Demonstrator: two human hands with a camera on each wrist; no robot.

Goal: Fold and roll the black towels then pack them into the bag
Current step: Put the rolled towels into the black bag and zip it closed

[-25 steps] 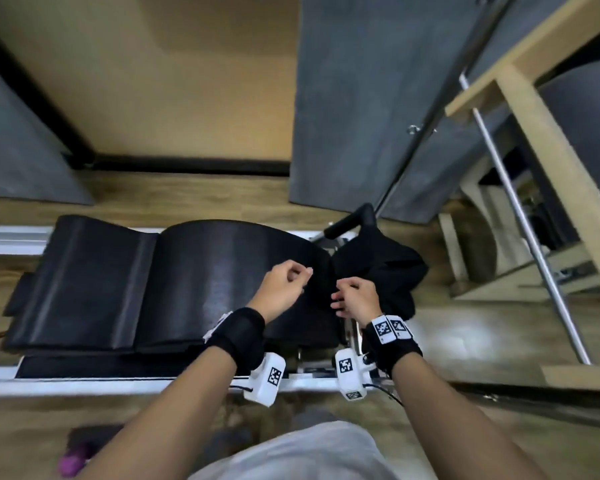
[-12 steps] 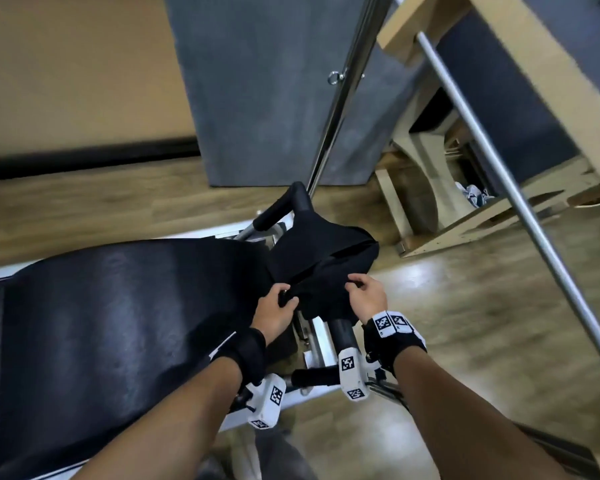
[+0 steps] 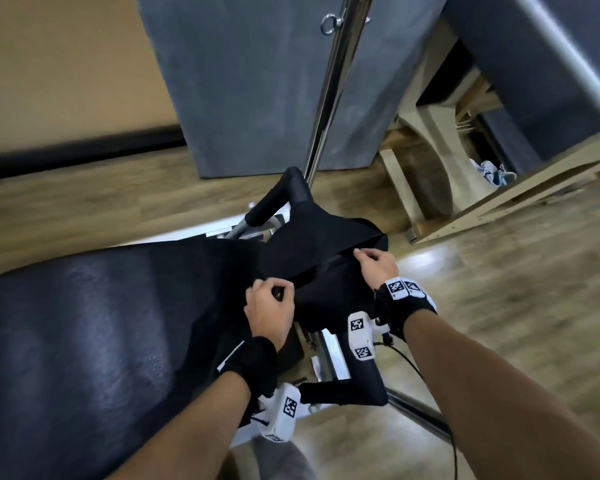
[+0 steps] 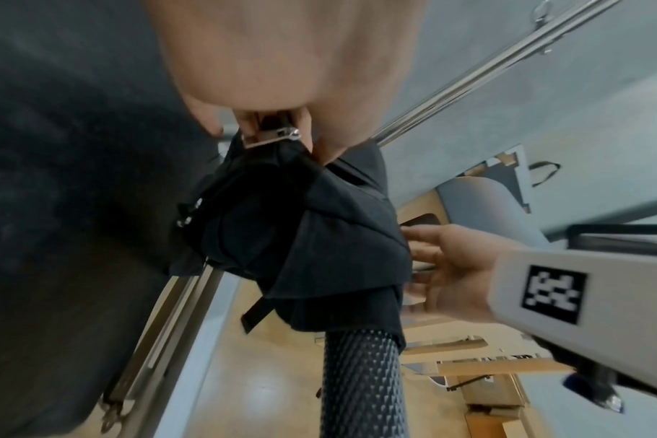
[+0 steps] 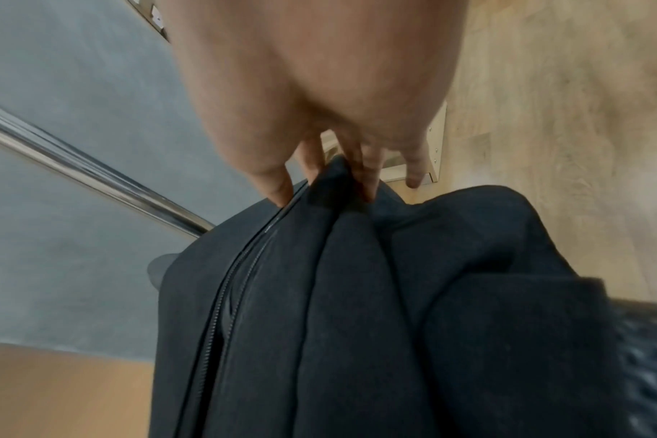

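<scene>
**Black bag held at both ends of its zip**

Black bag (image 3: 312,258): draped over the black foam-covered bar (image 3: 355,386) at the end of the padded black bench (image 3: 94,341), just right of centre in the head view.

Left hand (image 3: 269,311): at 7 o'clock of the bag, fingers curled, pinching the metal zip pull (image 4: 282,136) at the bag's near-left end.

Right hand (image 3: 374,268): at 3 o'clock of the bag, thumb and fingertips (image 5: 364,183) pinching a fold of fabric beside the zip line (image 5: 240,266). Hands apart, bag between them.

Zip: open or closed, cannot tell.

Surroundings: chrome pole (image 3: 326,109) at 12 o'clock, grey panel (image 3: 257,81) behind it, wooden frame (image 3: 499,202) at 2 o'clock, wood-grain floor (image 3: 516,323).
</scene>
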